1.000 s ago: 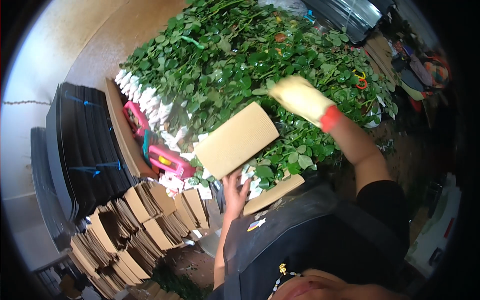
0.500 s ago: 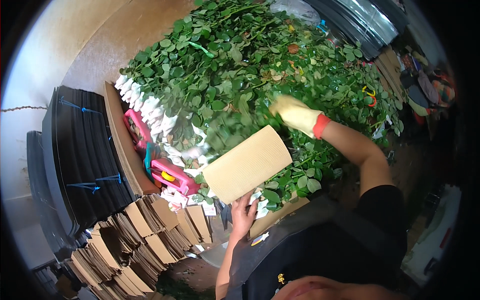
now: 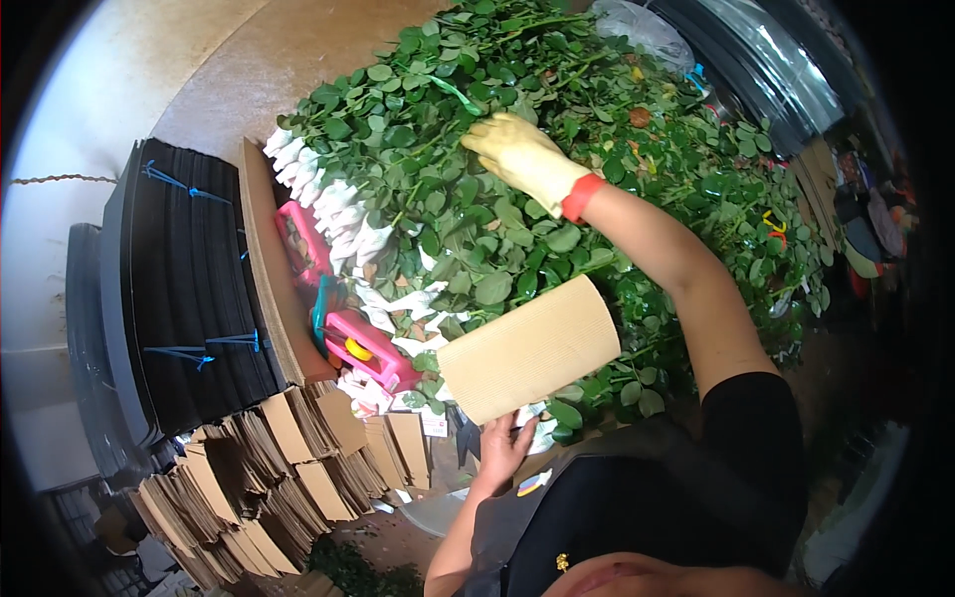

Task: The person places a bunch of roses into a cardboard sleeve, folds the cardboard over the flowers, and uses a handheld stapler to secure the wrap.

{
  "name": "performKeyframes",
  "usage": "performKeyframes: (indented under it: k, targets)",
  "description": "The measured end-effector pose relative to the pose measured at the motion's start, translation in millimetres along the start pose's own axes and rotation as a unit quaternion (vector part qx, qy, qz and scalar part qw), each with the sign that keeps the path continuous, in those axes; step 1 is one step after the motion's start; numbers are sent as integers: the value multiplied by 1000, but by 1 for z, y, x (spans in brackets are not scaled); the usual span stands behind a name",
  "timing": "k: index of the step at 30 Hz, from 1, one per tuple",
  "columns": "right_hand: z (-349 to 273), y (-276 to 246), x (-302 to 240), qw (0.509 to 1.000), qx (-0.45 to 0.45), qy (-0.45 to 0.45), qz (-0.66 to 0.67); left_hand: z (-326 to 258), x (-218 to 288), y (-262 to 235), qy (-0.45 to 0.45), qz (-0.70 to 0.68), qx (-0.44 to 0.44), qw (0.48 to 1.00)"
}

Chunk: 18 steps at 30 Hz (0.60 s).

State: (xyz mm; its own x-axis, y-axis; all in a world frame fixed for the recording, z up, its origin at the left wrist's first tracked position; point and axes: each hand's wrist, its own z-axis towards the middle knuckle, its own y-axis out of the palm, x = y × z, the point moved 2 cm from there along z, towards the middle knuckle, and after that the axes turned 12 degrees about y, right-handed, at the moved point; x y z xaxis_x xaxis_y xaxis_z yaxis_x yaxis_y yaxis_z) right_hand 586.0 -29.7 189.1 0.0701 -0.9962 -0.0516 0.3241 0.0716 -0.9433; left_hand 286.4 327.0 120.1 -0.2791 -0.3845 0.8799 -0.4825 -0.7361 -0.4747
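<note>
My left hand (image 3: 503, 446) is bare and holds the lower edge of a curved sheet of brown corrugated cardboard (image 3: 529, 348) above the near side of a big pile of green leafy stems (image 3: 557, 159). My right hand (image 3: 517, 156) wears a pale yellow glove with a red cuff. It reaches far out and lies on the leaves at the middle of the pile, fingers bent into the stems. White paper-wrapped flower heads (image 3: 343, 214) line the pile's left edge.
A pink tool (image 3: 366, 348) lies by the wrapped heads, another pink thing (image 3: 298, 239) beside a cardboard wall (image 3: 267, 269). Black sheet stacks tied with blue strips (image 3: 179, 289) stand at the left. Stacked folded cardboard pieces (image 3: 288, 478) fill the lower left.
My gloved right hand has moved left and farther out over the pile, from its right side to its middle. The cardboard sheet has shifted right and lower in view, still in my left hand.
</note>
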Motion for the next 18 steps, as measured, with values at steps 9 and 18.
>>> performKeyframes:
  k: [9, 18]
  targets:
    - [57, 19, -22, 991, -11, 6, -134, 0, -2, 2, 15, 41, -16, 999]
    - [8, -70, -21, 984, -130, -42, -112, -1, 0, -1, -68, -7, -72, 995]
